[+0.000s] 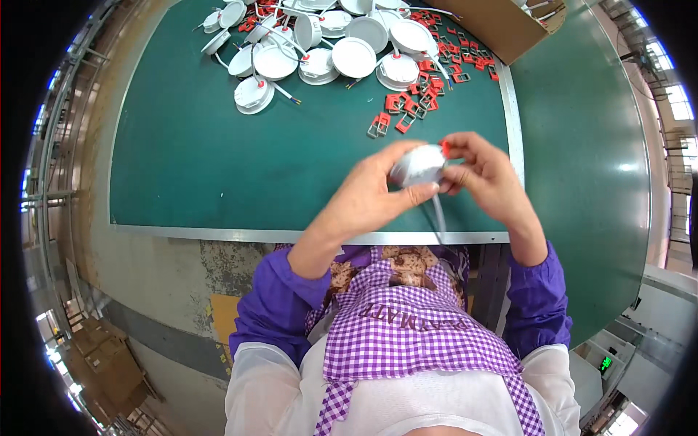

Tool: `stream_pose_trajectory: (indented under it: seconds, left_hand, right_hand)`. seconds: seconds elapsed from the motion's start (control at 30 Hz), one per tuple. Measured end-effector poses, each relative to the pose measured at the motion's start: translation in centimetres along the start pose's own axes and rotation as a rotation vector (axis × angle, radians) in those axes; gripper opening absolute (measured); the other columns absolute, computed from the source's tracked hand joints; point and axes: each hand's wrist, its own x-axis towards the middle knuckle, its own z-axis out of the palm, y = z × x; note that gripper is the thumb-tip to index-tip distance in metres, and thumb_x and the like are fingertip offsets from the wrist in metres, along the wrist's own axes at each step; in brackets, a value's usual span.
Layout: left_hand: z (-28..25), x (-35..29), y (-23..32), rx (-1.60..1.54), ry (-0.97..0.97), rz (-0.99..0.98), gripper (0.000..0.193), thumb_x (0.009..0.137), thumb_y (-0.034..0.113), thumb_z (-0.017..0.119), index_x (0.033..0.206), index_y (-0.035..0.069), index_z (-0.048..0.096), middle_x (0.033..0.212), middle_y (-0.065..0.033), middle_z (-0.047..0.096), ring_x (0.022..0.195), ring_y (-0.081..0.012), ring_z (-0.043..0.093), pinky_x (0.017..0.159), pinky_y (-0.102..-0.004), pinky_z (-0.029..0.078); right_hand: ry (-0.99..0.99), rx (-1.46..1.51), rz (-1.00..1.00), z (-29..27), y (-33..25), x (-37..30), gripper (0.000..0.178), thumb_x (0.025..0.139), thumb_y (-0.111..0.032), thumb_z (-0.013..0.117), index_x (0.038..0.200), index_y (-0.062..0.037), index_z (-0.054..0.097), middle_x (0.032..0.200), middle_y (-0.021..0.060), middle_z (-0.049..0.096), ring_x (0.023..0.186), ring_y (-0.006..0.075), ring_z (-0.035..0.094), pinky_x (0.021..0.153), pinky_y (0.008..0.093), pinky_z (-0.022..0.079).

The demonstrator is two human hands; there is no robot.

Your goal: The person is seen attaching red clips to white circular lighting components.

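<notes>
Above the near edge of the green table, my left hand (374, 189) is closed around a round white light fitting (420, 166), which is slightly blurred. A grey cable (439, 214) hangs from the fitting toward the table's edge. At the fitting's right side, the fingers of my right hand (483, 173) pinch a small red clip (445, 149); its far end is hidden by the fingertips. Beyond my hands lie several loose red clips with metal loops (407, 109).
Many white round fittings with cables (313, 54) are heaped at the far side of the green table (218, 174). An open cardboard box (502, 33) stands at the far right. A metal strip (269, 236) runs along the near edge. Another green surface (589, 160) adjoins on the right.
</notes>
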Motion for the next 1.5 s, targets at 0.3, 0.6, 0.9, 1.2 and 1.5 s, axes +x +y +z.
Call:
stream_pose_trajectory:
  seconds: [0.3, 0.6, 0.9, 1.2, 1.5]
  left_hand:
    - [-9.5, 10.1, 0.0, 1.564, 0.492, 0.329, 0.068, 0.073, 0.001, 0.067, 0.138, 0.015, 0.051, 0.145, -0.0185, 0.044, 0.136, -0.0405, 0.037, 0.107, -0.054, 0.035]
    - [-10.1, 11.1, -2.2, 1.609, 0.468, 0.409, 0.053, 0.076, -0.002, 0.063, 0.129, 0.008, 0.058, 0.132, -0.0222, 0.051, 0.118, -0.0369, 0.052, 0.093, -0.0475, 0.045]
    - [-8.7, 5.4, 1.2, 1.283, 0.624, 0.685, 0.043, 0.078, 0.001, 0.067, 0.121, 0.006, 0.064, 0.124, -0.0164, 0.06, 0.115, -0.0354, 0.054, 0.094, -0.0431, 0.046]
    - [-3.9, -1.8, 4.0, -0.222, 0.645, 0.528, 0.033, 0.089, 0.0, 0.067, 0.12, -0.004, 0.058, 0.11, -0.0095, 0.067, 0.094, -0.0152, 0.066, 0.083, -0.0278, 0.053]
    - [-0.7, -3.2, -1.1, -0.459, 0.481, 0.015, 0.031, 0.09, 0.004, 0.066, 0.119, -0.001, 0.056, 0.11, -0.0103, 0.067, 0.094, -0.0166, 0.067, 0.076, -0.0304, 0.056]
  right_hand:
    - [0.599, -0.069, -0.708, -9.5, -8.7, 6.6, 0.037, 0.098, -0.015, 0.059, 0.131, 0.0023, 0.055, 0.124, 0.0142, 0.063, 0.104, 0.0225, 0.067, 0.09, 0.0311, 0.052]
    - [0.298, -0.715, -0.394, -0.1, 2.0, 7.0, 0.015, 0.085, -0.007, 0.066, 0.099, -0.0038, 0.07, 0.098, 0.015, 0.068, 0.087, 0.0361, 0.066, 0.078, 0.0432, 0.052]
    - [0.295, -1.036, -0.455, 1.6, 3.9, 7.0, 0.01, 0.089, -0.007, 0.058, 0.096, 0.0007, 0.059, 0.098, 0.0161, 0.058, 0.094, 0.0353, 0.06, 0.078, 0.0448, 0.05]
    - [0.343, -0.076, -0.211, 2.1, 2.8, 4.8, 0.018, 0.09, -0.001, 0.064, 0.107, -0.0001, 0.057, 0.092, 0.0112, 0.068, 0.074, 0.0193, 0.069, 0.065, 0.0279, 0.054]
    - [0.305, -0.184, -0.209, 4.2, -0.7, 3.0, 0.012, 0.086, -0.005, 0.071, 0.096, 0.0015, 0.067, 0.084, 0.0092, 0.07, 0.073, 0.0158, 0.068, 0.062, 0.0277, 0.053]
